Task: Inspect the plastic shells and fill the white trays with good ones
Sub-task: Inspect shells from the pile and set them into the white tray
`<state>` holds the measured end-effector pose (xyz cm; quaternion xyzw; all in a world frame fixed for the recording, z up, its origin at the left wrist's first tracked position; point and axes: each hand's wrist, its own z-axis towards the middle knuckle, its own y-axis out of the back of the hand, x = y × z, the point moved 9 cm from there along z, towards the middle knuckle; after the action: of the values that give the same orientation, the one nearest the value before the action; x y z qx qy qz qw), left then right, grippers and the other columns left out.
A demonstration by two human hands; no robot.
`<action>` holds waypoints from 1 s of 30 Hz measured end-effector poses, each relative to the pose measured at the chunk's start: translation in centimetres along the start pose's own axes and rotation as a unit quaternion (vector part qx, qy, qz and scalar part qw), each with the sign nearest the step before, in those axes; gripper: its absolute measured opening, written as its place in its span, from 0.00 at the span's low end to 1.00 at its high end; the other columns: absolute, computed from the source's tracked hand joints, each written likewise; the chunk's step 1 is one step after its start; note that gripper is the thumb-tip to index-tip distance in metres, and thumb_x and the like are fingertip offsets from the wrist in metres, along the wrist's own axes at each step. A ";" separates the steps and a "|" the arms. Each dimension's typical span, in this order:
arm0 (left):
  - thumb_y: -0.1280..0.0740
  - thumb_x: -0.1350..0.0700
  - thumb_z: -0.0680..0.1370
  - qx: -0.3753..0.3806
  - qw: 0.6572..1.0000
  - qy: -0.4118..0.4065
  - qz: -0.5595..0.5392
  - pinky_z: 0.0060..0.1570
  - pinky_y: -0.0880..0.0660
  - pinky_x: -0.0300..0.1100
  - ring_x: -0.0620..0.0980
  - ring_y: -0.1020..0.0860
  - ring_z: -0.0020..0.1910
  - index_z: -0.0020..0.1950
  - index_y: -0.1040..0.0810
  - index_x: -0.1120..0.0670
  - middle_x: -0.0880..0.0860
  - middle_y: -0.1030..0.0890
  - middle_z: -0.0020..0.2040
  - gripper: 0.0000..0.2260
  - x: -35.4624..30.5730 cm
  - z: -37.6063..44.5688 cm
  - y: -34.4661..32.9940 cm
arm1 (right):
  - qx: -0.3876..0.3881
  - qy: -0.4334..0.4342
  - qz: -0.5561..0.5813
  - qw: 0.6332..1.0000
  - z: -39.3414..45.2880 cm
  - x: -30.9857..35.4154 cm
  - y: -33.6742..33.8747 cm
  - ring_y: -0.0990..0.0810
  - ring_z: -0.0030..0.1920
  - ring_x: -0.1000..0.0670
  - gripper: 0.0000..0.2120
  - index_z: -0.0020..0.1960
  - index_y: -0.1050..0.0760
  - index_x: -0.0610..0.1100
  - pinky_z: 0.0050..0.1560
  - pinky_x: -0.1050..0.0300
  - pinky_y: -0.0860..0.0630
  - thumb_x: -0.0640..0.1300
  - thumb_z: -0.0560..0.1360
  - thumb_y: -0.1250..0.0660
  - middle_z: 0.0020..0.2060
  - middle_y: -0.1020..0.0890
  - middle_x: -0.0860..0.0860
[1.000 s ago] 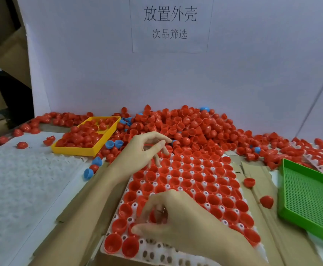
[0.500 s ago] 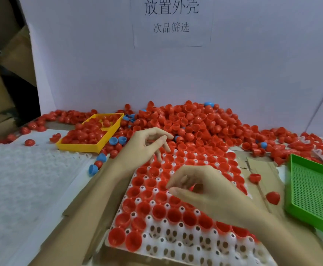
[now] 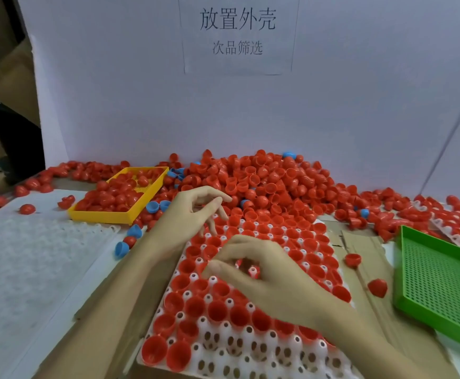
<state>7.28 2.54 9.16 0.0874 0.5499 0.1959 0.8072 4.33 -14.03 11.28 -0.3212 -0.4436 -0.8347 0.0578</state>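
Here the right hand [image 3: 261, 272] hovers over the white tray [image 3: 253, 359], fingers curled; whether they pinch a shell is hidden. The left hand [image 3: 190, 217] rests at the tray's 11 o'clock corner, fingers loosely spread. Glossy red shells [image 3: 218, 310] fill most round pockets; more heap [image 3: 264, 181] at 12 o'clock.

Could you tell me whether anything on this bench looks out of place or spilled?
Yes. A few blue shells lie among the red ones beside the yellow tray, and two red shells sit loose on the cardboard between the white tray and the green tray.
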 end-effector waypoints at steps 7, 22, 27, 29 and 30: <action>0.36 0.58 0.85 -0.048 0.998 0.012 -0.031 0.27 0.30 0.33 0.52 0.22 0.28 0.53 0.15 0.46 0.54 0.16 0.41 0.11 0.9 0.4 0.4 | -0.117 -0.172 -0.182 0.961 2.8 -14.6 8.5 0.18 0.54 0.51 0.10 0.58 0.17 0.46 0.60 0.52 0.22 0.39 0.83 0.35 0.55 0.16 0.50; 0.36 0.58 0.85 -0.044 0.999 0.019 0.001 0.28 0.30 0.30 0.50 0.24 0.26 0.54 0.16 0.52 0.54 0.16 0.38 0.09 0.8 0.4 0.7 | -0.020 -0.332 -0.288 0.898 0.6 -27.2 11.5 0.18 0.58 0.42 0.15 0.63 0.20 0.40 0.58 0.52 0.23 0.36 0.77 0.29 0.59 0.16 0.42; 0.36 0.58 0.85 -0.038 0.999 0.024 0.006 0.28 0.30 0.30 0.50 0.24 0.27 0.55 0.16 0.52 0.53 0.16 0.38 0.09 0.9 0.4 0.6 | -0.113 -0.283 -0.272 0.913 0.8 -25.2 12.7 0.18 0.49 0.44 0.11 0.58 0.19 0.38 0.48 0.55 0.26 0.36 0.77 0.31 0.51 0.15 0.43; 0.36 0.58 0.85 -0.031 0.999 0.025 0.013 0.29 0.29 0.30 0.50 0.23 0.27 0.55 0.16 0.52 0.53 0.16 0.38 0.09 0.9 0.3 0.4 | -0.147 -0.266 -0.241 0.922 0.8 -23.8 13.2 0.19 0.41 0.49 0.05 0.51 0.19 0.43 0.44 0.58 0.28 0.40 0.77 0.30 0.41 0.17 0.51; 0.36 0.58 0.85 -0.028 0.999 0.025 0.016 0.29 0.29 0.30 0.50 0.23 0.27 0.54 0.16 0.52 0.53 0.16 0.38 0.09 0.9 0.3 0.2 | -0.166 -0.256 -0.225 0.925 0.7 -23.0 13.5 0.20 0.37 0.51 0.02 0.49 0.20 0.46 0.42 0.58 0.28 0.43 0.76 0.30 0.37 0.19 0.56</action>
<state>7.79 3.13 8.61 0.0687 0.5630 0.2256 0.7921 27.92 -25.87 7.56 -0.4212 -0.3585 -0.7767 -0.3012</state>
